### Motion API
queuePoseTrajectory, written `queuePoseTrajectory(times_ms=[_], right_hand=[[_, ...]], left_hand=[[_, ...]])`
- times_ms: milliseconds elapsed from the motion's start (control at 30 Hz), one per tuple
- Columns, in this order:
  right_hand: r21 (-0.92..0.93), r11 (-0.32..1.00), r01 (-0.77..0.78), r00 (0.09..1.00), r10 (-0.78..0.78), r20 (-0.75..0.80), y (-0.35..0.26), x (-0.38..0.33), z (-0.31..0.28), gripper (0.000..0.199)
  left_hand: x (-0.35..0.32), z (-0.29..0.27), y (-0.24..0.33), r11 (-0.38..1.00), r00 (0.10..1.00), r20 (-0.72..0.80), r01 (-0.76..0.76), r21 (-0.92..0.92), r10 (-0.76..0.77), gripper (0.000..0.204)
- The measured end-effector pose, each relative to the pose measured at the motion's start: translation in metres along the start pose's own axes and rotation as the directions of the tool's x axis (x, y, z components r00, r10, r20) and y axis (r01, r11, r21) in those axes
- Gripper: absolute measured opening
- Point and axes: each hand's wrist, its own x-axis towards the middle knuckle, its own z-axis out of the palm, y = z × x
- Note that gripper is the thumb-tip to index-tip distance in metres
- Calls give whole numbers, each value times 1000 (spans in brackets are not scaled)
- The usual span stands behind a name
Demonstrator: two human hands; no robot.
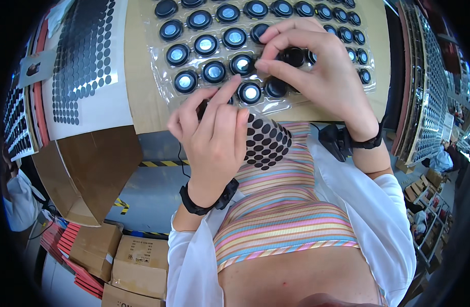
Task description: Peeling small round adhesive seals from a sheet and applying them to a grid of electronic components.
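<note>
Round black parts with shiny silver centres fill a clear plastic tray in rows. My left hand grips a sheet of black round stickers, which hangs below the tray's near edge. Its index finger reaches up to the lower rim of one part. Over that same part, the thumb and a finger of my right hand come together in a pinch. Something small and dark shows at these fingertips, too unclear to name. Several parts near my right hand have all-black tops.
The tray rests on a cardboard sheet. To the left lies a large white sheet with black dots. Stacked loaded trays stand at the right. An open carton and closed cardboard boxes are at lower left.
</note>
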Motion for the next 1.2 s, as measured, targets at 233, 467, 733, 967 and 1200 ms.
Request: queuePoseTrajectory(times_ms=[233, 467, 733, 967, 1200], right_hand=[[-56, 995, -81, 992, 85, 90, -7, 7, 9, 11], [-134, 987, -94, 989, 108, 102, -13, 12, 10, 11], [-205, 979, -13, 998, 26, 57, -12, 11, 13, 16], [480, 815, -326, 903, 118, 413, -19, -19, -12, 18], [507, 703, -499, 837, 239, 493, -18, -30, -19, 15]], left_hand=[[3, 2, -2, 1000, 1000, -2, 7, 2, -7, 17], [4, 2, -2, 1000, 1000, -3, 15, -5, -15, 17], [5, 1, -1, 999, 999, 39, 25, 20, -26, 19], [-2, 1, -10, 988, 991, -134, 1, -154, -22, 11], [-3, 2, -4, 967, 973, -231, -73, -244, 15, 24]])
